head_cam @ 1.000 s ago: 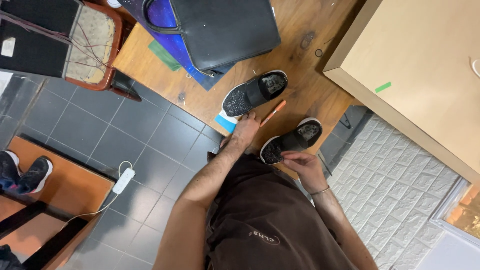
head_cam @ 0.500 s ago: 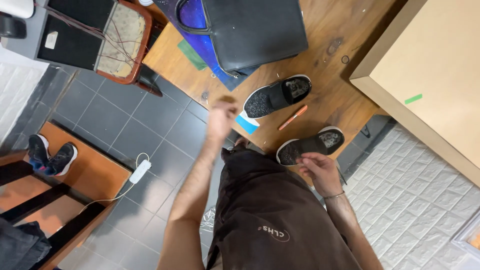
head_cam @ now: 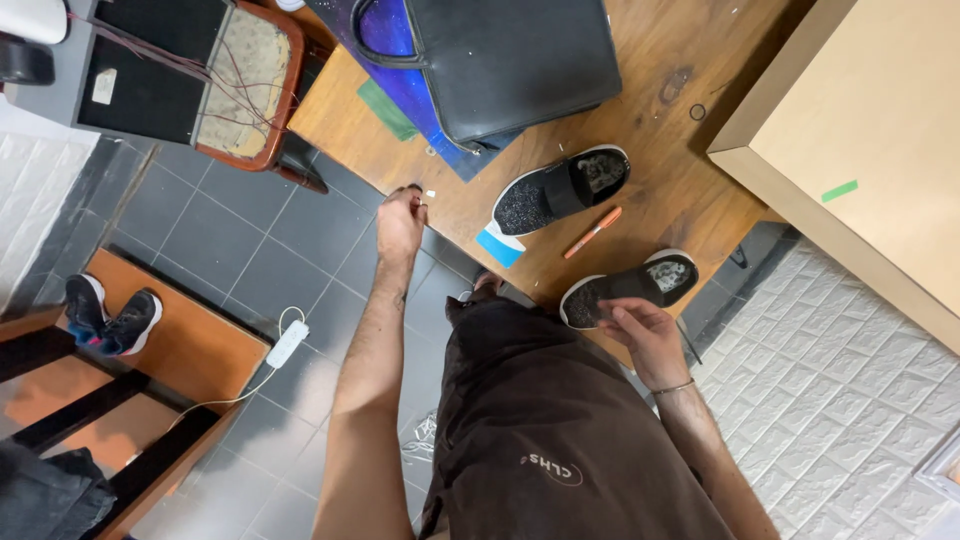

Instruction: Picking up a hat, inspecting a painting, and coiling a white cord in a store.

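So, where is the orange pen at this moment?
In the head view, the orange pen lies on the wooden table, between the two black shoes, just above the right hand.

A brown wooden tabletop (head_cam: 660,130) spans the area ahead of both hands. Below the left hand lies a dark grey tiled floor (head_cam: 210,250), with an orange wooden bench (head_cam: 190,350) further left. White brick-patterned wall panelling (head_cam: 850,360) runs beside the right hand, under a pale beige board (head_cam: 880,130).
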